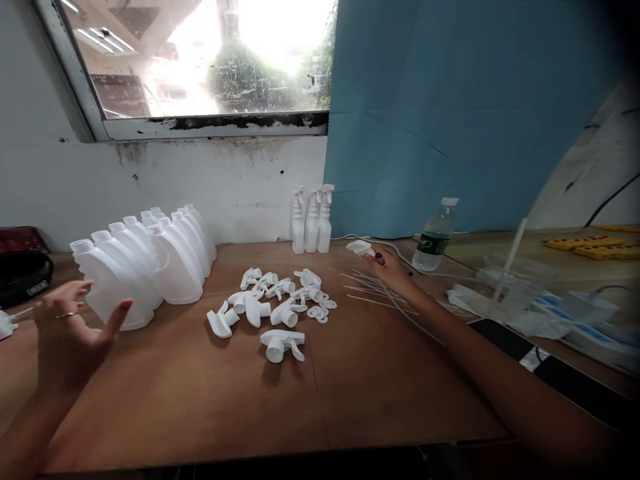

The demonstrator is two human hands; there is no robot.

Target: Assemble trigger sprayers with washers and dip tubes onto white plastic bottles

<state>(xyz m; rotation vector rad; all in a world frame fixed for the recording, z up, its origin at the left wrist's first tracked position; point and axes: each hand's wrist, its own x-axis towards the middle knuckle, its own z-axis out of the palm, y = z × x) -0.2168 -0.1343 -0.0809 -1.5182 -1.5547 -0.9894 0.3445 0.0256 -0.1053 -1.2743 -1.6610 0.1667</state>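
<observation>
My left hand hovers open at the left, fingers spread, in front of the translucent white bottles, which stand uncapped in rows. At the back right, my right hand is closed around a dark pen-like stick, whose ends show on both sides of it. Its fingertips are beside a small white piece; whether they touch it I cannot tell. Thin white dip tubes lie loose below that hand. White trigger spray heads are heaped mid-table, with flat white washers at their right.
Three white spray bottles with triggers stand against the wall. A water bottle is behind my right forearm. Farther right are a phone-like black slab, a power strip and yellow items. A black object sits far left.
</observation>
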